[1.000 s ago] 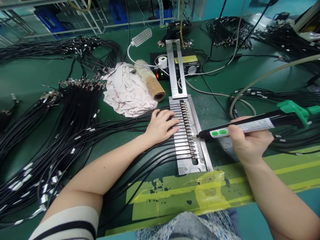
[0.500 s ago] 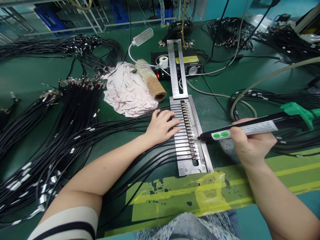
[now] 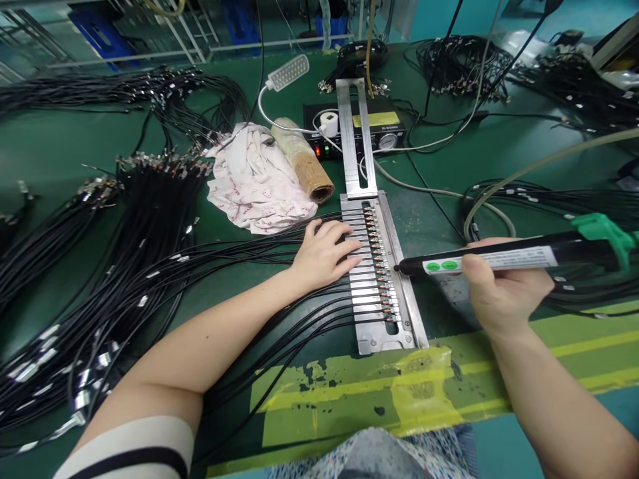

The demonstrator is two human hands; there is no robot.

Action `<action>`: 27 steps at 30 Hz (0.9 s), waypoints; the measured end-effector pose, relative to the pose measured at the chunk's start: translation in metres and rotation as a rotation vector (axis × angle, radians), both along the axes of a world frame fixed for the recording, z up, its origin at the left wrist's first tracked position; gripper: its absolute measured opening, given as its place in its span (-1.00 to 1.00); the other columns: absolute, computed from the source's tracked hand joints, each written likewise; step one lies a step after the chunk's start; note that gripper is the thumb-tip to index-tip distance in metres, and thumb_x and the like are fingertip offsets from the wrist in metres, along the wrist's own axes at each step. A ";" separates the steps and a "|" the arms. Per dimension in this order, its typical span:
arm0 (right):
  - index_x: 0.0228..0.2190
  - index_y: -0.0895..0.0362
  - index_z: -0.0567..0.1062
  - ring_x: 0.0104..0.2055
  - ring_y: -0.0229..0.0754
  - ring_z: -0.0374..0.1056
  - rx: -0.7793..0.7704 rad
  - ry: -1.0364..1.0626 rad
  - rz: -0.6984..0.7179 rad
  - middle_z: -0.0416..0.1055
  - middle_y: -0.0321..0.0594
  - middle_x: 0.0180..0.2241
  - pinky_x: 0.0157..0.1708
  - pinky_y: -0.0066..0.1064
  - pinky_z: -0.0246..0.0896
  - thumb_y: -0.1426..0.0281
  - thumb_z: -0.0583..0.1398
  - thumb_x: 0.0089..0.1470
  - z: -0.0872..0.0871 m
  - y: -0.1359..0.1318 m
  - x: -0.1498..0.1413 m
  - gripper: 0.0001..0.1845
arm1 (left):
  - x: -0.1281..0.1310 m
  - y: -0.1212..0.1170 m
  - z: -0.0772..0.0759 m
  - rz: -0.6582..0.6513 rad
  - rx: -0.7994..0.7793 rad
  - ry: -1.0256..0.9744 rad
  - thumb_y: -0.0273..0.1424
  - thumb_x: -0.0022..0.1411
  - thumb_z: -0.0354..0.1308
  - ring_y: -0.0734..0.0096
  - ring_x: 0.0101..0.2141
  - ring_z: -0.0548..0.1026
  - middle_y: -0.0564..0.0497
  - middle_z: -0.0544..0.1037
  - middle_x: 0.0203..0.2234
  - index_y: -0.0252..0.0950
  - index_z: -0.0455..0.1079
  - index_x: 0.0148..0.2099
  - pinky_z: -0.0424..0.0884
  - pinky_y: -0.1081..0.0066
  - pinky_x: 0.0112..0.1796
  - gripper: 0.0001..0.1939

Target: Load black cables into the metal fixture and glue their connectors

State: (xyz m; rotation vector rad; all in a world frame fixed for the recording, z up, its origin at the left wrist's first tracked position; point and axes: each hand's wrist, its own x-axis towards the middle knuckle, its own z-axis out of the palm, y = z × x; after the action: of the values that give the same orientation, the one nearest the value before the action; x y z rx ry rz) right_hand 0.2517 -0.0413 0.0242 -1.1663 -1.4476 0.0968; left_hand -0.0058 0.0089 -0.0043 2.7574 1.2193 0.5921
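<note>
A metal fixture (image 3: 367,339) holds a row of black cables (image 3: 324,311) side by side, their small metal connectors (image 3: 384,286) lined up along its slot. My left hand (image 3: 327,253) lies palm down across the cables, with its fingers spread onto the left part of the fixture. In my right hand (image 3: 504,286) is a black dispensing syringe (image 3: 514,256) with a white label and a green cap at the rear. The syringe points left, its thin tip at the connectors near the middle of the row. Whether the tip touches a connector is too small to tell.
Cable bundles (image 3: 154,199) cover the left side of the green table. Behind the fixture are a crumpled cloth (image 3: 259,179), a cardboard roll (image 3: 312,174), a small lamp (image 3: 289,73) and a dispenser controller (image 3: 384,130). A pale hose (image 3: 544,158) curves across the right.
The syringe tip has shifted slightly along the connector row toward the far end. My left hand stays in place on the cables.
</note>
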 end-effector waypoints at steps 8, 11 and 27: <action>-0.57 0.12 0.47 -0.58 -0.23 0.30 0.034 -0.027 0.011 0.38 -0.32 -0.61 -0.56 -0.38 0.19 0.43 0.27 -0.14 0.000 0.001 0.000 -0.95 | 0.000 -0.001 0.000 0.003 -0.011 -0.012 -0.19 0.28 -0.01 0.17 0.02 0.28 -0.10 0.40 -0.04 -0.18 0.42 -0.10 -0.01 0.06 0.04 -0.72; -0.56 0.11 0.48 -0.57 -0.23 0.30 0.051 -0.019 0.024 0.38 -0.33 -0.61 -0.55 -0.38 0.18 0.46 0.27 -0.16 0.001 0.000 0.000 -0.96 | 0.000 0.000 0.000 0.003 -0.009 -0.007 -0.19 0.27 -0.01 0.17 0.02 0.28 -0.10 0.40 -0.04 -0.18 0.42 -0.10 -0.01 0.06 0.03 -0.71; -0.63 0.09 0.44 -0.62 -0.21 0.24 0.184 0.177 -0.045 0.32 -0.30 -0.64 -0.62 -0.32 0.12 0.24 0.26 -0.18 0.010 0.001 0.000 -0.81 | 0.000 0.000 -0.001 -0.001 -0.007 -0.002 -0.19 0.27 -0.01 0.18 0.02 0.28 -0.10 0.40 -0.04 -0.17 0.42 -0.09 0.00 0.07 0.03 -0.71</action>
State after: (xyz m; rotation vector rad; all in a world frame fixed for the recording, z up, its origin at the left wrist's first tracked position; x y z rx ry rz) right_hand 0.2521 -0.0404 0.0342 -1.0131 -1.2463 0.0335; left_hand -0.0061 0.0092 -0.0048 2.7513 1.2168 0.5893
